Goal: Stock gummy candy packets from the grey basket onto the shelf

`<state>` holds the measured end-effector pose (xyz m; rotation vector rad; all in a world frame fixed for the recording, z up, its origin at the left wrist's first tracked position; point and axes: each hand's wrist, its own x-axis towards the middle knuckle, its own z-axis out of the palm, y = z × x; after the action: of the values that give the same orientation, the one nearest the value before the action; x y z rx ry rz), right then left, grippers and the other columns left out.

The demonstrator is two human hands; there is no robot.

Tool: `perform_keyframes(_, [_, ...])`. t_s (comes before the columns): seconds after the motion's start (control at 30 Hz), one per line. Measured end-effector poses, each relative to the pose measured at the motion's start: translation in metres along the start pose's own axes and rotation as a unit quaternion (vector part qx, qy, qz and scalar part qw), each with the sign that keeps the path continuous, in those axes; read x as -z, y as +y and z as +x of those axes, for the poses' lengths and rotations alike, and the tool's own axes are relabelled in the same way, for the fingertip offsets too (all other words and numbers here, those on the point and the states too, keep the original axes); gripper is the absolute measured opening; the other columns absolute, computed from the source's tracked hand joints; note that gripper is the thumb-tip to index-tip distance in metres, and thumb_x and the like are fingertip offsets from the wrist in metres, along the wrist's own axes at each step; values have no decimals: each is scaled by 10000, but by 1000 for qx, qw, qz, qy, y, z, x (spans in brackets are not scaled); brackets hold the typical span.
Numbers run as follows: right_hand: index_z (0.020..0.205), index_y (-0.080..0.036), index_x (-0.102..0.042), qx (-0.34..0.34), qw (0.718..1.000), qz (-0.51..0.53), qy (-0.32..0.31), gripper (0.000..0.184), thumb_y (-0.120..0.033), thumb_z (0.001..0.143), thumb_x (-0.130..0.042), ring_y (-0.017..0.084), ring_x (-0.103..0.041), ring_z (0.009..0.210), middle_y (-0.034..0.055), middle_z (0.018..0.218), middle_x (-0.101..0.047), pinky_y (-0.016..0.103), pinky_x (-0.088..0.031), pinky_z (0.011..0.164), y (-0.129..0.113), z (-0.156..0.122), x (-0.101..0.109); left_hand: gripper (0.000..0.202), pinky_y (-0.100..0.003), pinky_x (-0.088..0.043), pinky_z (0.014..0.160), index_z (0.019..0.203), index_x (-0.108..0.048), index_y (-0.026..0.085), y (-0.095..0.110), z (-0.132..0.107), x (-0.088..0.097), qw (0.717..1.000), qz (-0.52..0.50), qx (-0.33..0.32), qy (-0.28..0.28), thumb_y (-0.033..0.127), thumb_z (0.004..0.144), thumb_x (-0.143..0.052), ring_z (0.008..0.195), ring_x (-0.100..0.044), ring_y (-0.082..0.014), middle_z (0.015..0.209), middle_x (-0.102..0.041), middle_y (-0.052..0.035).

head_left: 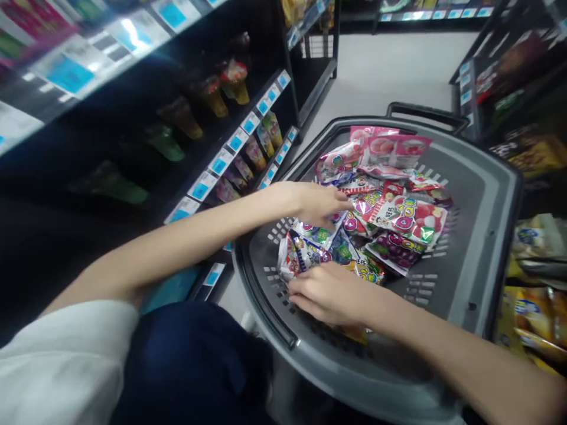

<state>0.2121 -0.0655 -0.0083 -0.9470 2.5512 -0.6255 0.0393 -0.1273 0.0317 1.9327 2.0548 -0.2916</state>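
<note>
A grey shopping basket (482,195) stands in the aisle, holding several bright candy packets (401,215). My left hand (319,202) reaches in from the left, its fingers curled over a packet near the pile's middle. My right hand (330,292) lies lower in the basket, fingers together and pressed on the packets at the near edge of the pile, beside a white and blue packet (297,255). Whether either hand has a grip on a packet is hidden by the fingers.
Dark shelves (208,136) with blue price tags and jelly cups run along the left. Yellow snack bags (535,319) fill a rack at the right. The basket's black handle (425,112) sits at its far rim. Pale floor stretches beyond.
</note>
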Motion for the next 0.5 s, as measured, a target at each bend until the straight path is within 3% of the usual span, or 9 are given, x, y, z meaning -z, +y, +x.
perform_keyframes(0.07, [942, -169, -670, -14, 999, 23, -35, 206, -258, 1070, -536, 174, -639, 772, 50, 931, -736, 334, -285, 620, 4, 4, -8, 751, -368, -505, 1025, 1541, -452, 169, 5, 24, -10, 999, 12, -12, -43, 283, 839, -695, 1311, -553, -298, 1491, -541, -149])
perform_keyframes(0.13, [931, -167, -668, -28, 997, 32, -57, 191, -232, 1061, -544, 164, -621, 749, 52, 913, -731, 332, -282, 620, 6, 7, -17, 795, -384, -485, 1066, 1527, -474, 140, 4, 32, -19, 999, 22, -34, -31, 269, 795, -756, 1332, -531, -321, 1463, -560, -160])
perform_keyframes(0.27, [937, -158, -672, -42, 994, 19, -97, 195, -220, 1059, -534, 154, -575, 690, 62, 873, -722, 344, -254, 614, 6, 11, -27, 556, -369, -514, 969, 1338, -666, 189, -1, 22, -27, 996, -5, -87, 27, 206, 791, -760, 1185, -616, -284, 1293, -668, -110])
perform_keyframes(0.4, [1050, -148, -679, -89, 986, -3, -144, 185, -242, 1076, -522, 171, -606, 735, 78, 931, -728, 343, -262, 611, 5, 10, -9, 302, -370, -503, 764, 1080, -781, 209, 5, 10, -19, 993, -23, -101, 51, 102, 851, -616, 909, -666, -235, 1049, -733, -83])
perform_keyframes(0.5, [1115, -137, -681, -171, 974, -15, -149, 181, -254, 1072, -550, 191, -644, 775, 93, 960, -731, 332, -306, 620, 11, 5, 12, 285, -374, -489, 749, 958, -793, 208, 9, 5, -12, 991, -48, -70, 107, 54, 837, -586, 844, -659, -223, 964, -734, -81])
